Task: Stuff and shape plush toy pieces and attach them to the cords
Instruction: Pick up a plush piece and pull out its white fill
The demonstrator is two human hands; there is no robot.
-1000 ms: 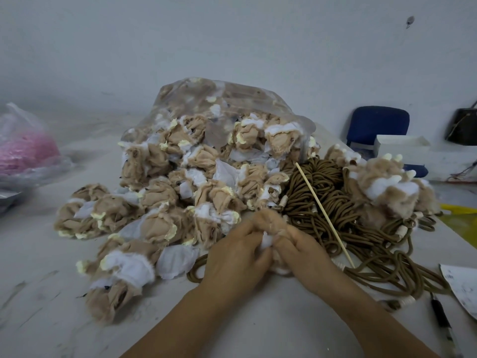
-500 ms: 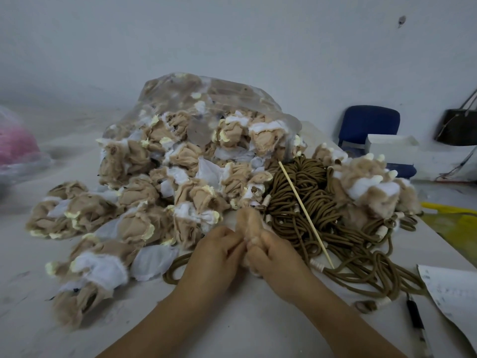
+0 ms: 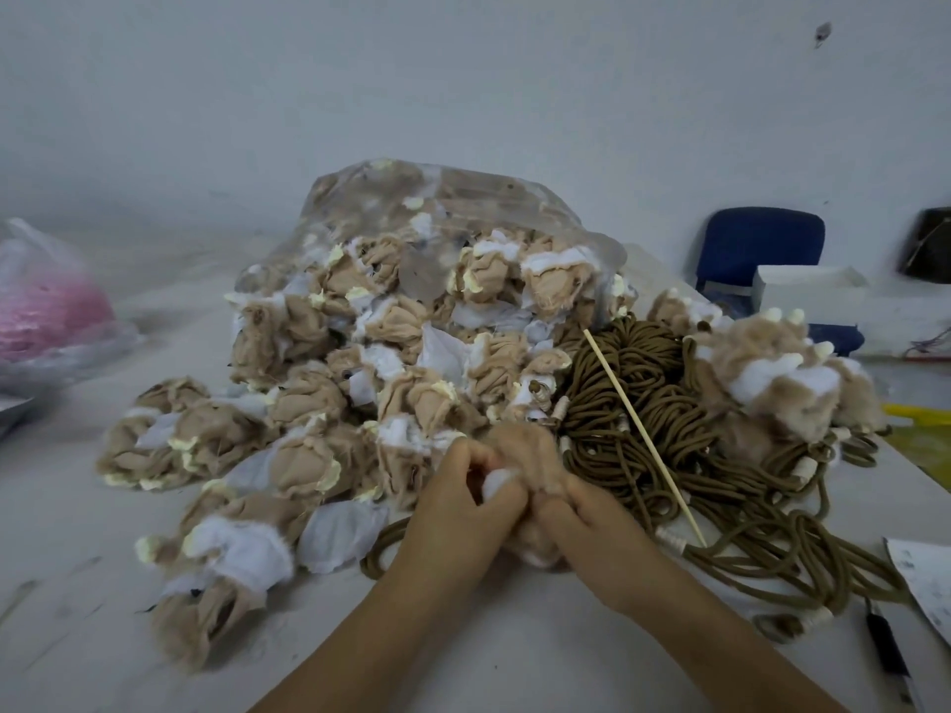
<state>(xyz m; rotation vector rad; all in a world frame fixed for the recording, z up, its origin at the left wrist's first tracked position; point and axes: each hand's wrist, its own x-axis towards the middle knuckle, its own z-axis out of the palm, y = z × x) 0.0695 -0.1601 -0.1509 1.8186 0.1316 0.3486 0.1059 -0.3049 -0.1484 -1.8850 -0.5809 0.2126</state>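
Plush pieces [image 3: 309,383] heaped left, cords [image 3: 664,362] right (stick [image 3: 644,437] across)

- plush pieces [image 3: 309,414]: tan, white and pale yellow patches
- cords [image 3: 664,419]: olive brown, white ends
- stick [image 3: 643,434]: light wood
- chair [image 3: 756,249]: dark blue
- bagged stuff [image 3: 46,316]: pink

Left hand [image 3: 458,512], right hand [image 3: 586,532] seemingly pinch plush piece [image 3: 527,447].
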